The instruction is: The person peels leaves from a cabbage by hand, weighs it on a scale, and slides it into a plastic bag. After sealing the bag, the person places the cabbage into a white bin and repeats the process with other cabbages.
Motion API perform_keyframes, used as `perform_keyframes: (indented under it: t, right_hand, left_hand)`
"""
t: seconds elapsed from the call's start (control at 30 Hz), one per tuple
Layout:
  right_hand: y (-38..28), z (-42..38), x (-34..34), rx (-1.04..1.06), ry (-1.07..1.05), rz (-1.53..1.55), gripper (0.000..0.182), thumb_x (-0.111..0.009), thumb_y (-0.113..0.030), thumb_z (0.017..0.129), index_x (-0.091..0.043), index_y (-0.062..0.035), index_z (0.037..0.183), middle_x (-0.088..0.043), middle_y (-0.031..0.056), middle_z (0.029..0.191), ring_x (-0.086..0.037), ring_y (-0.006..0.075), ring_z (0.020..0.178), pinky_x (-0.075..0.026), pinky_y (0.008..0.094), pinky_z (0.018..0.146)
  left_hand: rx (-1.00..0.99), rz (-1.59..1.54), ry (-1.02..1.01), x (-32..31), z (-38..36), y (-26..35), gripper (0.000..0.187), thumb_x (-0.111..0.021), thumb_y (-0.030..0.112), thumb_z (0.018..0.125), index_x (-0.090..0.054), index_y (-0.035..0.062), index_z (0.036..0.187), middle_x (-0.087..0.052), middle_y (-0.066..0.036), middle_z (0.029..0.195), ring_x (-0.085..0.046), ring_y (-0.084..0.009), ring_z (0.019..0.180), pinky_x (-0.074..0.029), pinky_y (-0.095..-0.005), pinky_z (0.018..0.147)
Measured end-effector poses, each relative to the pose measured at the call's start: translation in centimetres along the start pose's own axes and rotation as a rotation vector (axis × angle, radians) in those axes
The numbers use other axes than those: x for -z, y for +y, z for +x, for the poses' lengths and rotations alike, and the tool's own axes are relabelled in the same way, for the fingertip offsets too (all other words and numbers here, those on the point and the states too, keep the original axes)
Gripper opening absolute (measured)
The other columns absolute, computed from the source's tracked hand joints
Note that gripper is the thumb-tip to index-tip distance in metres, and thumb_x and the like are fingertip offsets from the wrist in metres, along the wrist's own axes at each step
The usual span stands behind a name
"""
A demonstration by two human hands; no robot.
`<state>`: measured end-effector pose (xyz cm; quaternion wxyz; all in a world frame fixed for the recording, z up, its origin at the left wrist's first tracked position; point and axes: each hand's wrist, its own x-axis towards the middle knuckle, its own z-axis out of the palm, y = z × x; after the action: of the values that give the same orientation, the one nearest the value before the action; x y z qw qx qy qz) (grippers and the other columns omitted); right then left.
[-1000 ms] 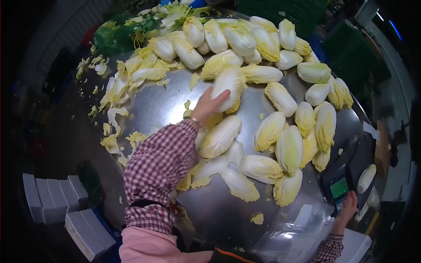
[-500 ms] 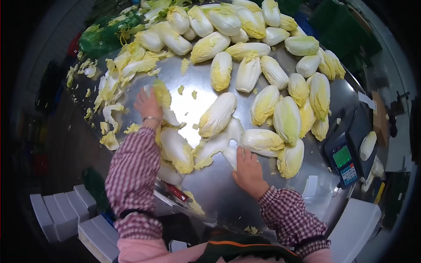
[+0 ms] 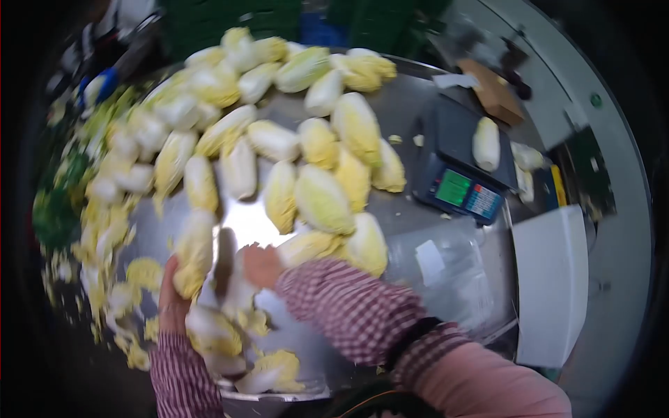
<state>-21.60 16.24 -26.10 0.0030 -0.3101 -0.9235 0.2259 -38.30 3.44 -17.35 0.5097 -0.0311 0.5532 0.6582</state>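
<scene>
My left hand [image 3: 171, 296] is wrapped round the lower left side of a napa cabbage [image 3: 195, 244], which is held upright with its yellow leafy end towards me. To the right, my right hand [image 3: 263, 266] is over the steel table, close to a pale leaf [image 3: 238, 282]; its fingers are smeared by motion, so I cannot make out whether it holds anything. Below my left hand lies another napa cabbage [image 3: 212, 331], with a loose yellow leaf [image 3: 279, 368] nearer the table's front edge. Beside my right wrist is a cabbage [image 3: 306, 247], partly covered by the sleeve.
Many cabbages cover the far side of the steel table [image 3: 334, 334], and trimmed leaves [image 3: 104, 258] are heaped along the left. A digital scale [image 3: 446, 153] at the right carries one cabbage [image 3: 486, 144]. Clear plastic bags [image 3: 446, 279] and a white foam box [image 3: 550, 285] lie nearer me.
The view has turned right. My left hand has moved from the loose leaves onto a napa cabbage and grasped it. My right hand has left the white piece beside the cabbages and moved leftwards.
</scene>
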Motion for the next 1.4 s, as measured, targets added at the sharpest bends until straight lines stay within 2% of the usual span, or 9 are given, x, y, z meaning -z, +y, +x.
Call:
perform_keyframes:
  t: [0.07, 0.2, 0.43, 0.63, 0.67, 0.73, 0.93, 1.13, 1.4]
  right_hand:
    - [-3.1, 1.4, 5.7, -0.061, -0.727, 0.919, 0.047, -0.053, -0.04, 0.082, -0.053, -0.0009, 0.108, -0.057, 0.0166, 0.109, -0.057, 0.0237, 0.092, -0.043, 0.0344, 0.081]
    - [-2.6, -2.0, 10.5, -0.522, -0.315, 2.36, 0.074, -0.063, -0.048, 0.079, -0.034, -0.0062, 0.134, -0.056, 0.0105, 0.112, -0.056, 0.024, 0.098, -0.042, 0.03, 0.084]
    - [8.3, -8.2, 14.3, -0.307, 0.004, 1.764, 0.049, -0.061, -0.025, 0.085, -0.042, 0.0003, 0.123, -0.056, 0.0088, 0.11, -0.058, 0.0207, 0.098, -0.05, 0.0362, 0.084]
    - [8.9, -4.4, 22.0, -0.255, 0.222, 0.843, 0.069, -0.072, -0.026, 0.074, -0.036, 0.0006, 0.126, -0.058, 0.0166, 0.108, -0.06, 0.026, 0.094, -0.05, 0.0365, 0.08]
    - [9.0, -2.2, 22.6, -0.195, 0.294, 0.57, 0.075, -0.073, -0.03, 0.071, -0.035, 0.0003, 0.128, -0.056, 0.0185, 0.111, -0.058, 0.0275, 0.1, -0.049, 0.0393, 0.083]
    - [10.9, 2.4, 20.3, -0.188, 0.442, 0.023, 0.087, -0.072, -0.04, 0.069, -0.029, -0.0037, 0.135, -0.047, 0.022, 0.124, -0.05, 0.0328, 0.113, -0.043, 0.0435, 0.09]
    - [7.1, 5.4, 21.6, -0.216, 0.173, -0.537, 0.09, -0.065, -0.048, 0.072, -0.02, -0.0124, 0.141, -0.027, 0.0202, 0.141, -0.02, 0.0431, 0.131, -0.017, 0.05, 0.107]
    - [-2.8, -12.4, 11.4, 0.647, -0.239, 0.363, 0.014, -0.062, -0.013, 0.078, -0.064, -0.0017, 0.087, -0.063, 0.0155, 0.079, -0.061, 0.0297, 0.075, -0.047, 0.0361, 0.069]
    - [-10.4, -19.9, 0.7, 0.697, -0.108, 0.135, 0.036, -0.066, -0.013, 0.071, -0.055, -0.005, 0.105, -0.055, 0.0154, 0.093, -0.054, 0.0319, 0.079, -0.047, 0.0426, 0.065]
  left_hand:
    - [-0.071, -0.09, -0.124, -1.8, -2.4, 1.3, 0.056, -0.052, 0.047, 0.085, -0.047, 0.0048, 0.121, -0.061, -0.008, 0.106, -0.061, -0.0254, 0.085, -0.051, -0.0357, 0.068]
    - [-0.364, 0.008, -0.052, -5.6, -5.3, 0.3, 0.054, -0.054, 0.037, 0.087, -0.041, 0.0039, 0.128, -0.056, -0.01, 0.115, -0.058, -0.025, 0.096, -0.049, -0.0342, 0.078]
    - [-0.934, 1.375, -0.427, -9.7, -8.5, -11.0, 0.081, -0.069, 0.03, 0.07, -0.029, 0.0019, 0.134, -0.034, -0.022, 0.132, -0.032, -0.0389, 0.123, -0.023, -0.0485, 0.102]
    - [-0.139, 1.916, 0.083, 5.2, -1.3, -2.5, 0.03, -0.054, 0.007, 0.076, -0.054, 0.0119, 0.105, -0.044, -0.015, 0.126, -0.04, -0.0316, 0.119, -0.022, -0.058, 0.102]
    - [-0.813, 2.181, 0.302, 8.9, -0.9, -1.1, 0.034, -0.057, 0.009, 0.075, -0.056, 0.013, 0.109, -0.04, -0.015, 0.132, -0.035, -0.0318, 0.125, -0.019, -0.0565, 0.104]
    - [-0.48, 2.341, 0.582, 10.6, -1.9, 3.9, 0.041, -0.061, 0.019, 0.077, -0.054, 0.0182, 0.117, -0.04, -0.015, 0.131, -0.029, -0.0378, 0.127, -0.014, -0.0507, 0.107]
    - [-1.068, 1.392, 0.748, 8.3, -13.1, 3.8, 0.015, -0.053, 0.013, 0.085, -0.062, 0.0084, 0.096, -0.061, -0.006, 0.083, -0.055, -0.0238, 0.087, -0.032, -0.0395, 0.088]
    - [-0.873, 0.417, 0.804, 11.2, -23.8, -2.4, 0.025, -0.044, 0.02, 0.096, -0.058, -0.0006, 0.099, -0.049, 0.003, 0.063, -0.046, -0.0028, 0.058, -0.035, -0.0179, 0.054]
    - [-0.764, 0.432, 0.866, 12.0, -31.5, -10.1, 0.023, -0.045, 0.016, 0.095, -0.058, -0.0013, 0.103, -0.051, 0.001, 0.069, -0.048, -0.0034, 0.061, -0.037, -0.0177, 0.056]
